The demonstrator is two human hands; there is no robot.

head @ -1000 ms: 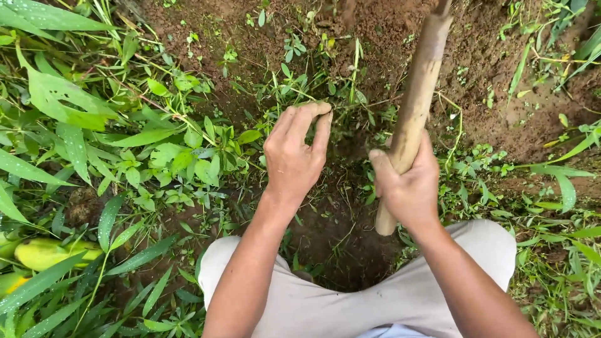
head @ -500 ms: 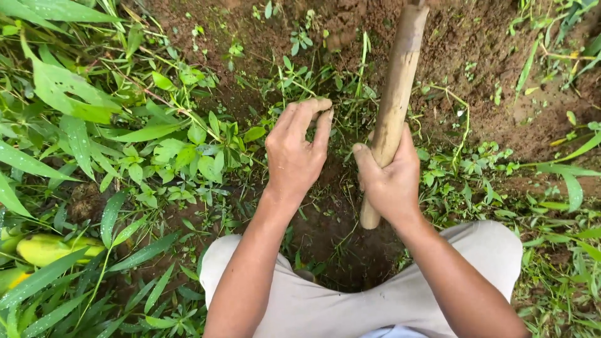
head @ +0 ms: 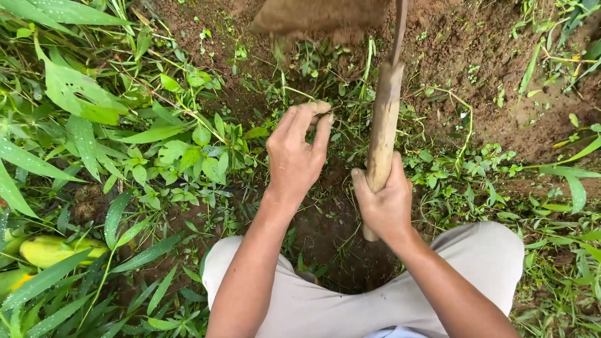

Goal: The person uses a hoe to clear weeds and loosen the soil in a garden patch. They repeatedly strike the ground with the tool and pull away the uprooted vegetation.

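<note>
My right hand (head: 386, 203) grips the lower end of a thick wooden handle (head: 382, 136) that rises toward the top of the view. At its top sits a broad, soil-coated hoe blade (head: 319, 15), lying across the bare earth. My left hand (head: 297, 154) reaches forward just left of the handle, fingers held together and curled, tips touching thin weed stems on the dark soil. It holds nothing that I can see. My knees in light grey trousers (head: 350, 300) frame the bottom of the view.
A dark hole in the soil (head: 341, 250) lies between my knees. Reddish bare earth (head: 476, 56) fills the upper right. Dense green weeds and long leaves (head: 125, 144) cover the left side. Something yellow-green (head: 47, 250) lies low among the leaves at the left edge.
The handle in my right hand has swung left and more upright, bringing the blade into view at the top. My left hand has stayed in nearly the same place.
</note>
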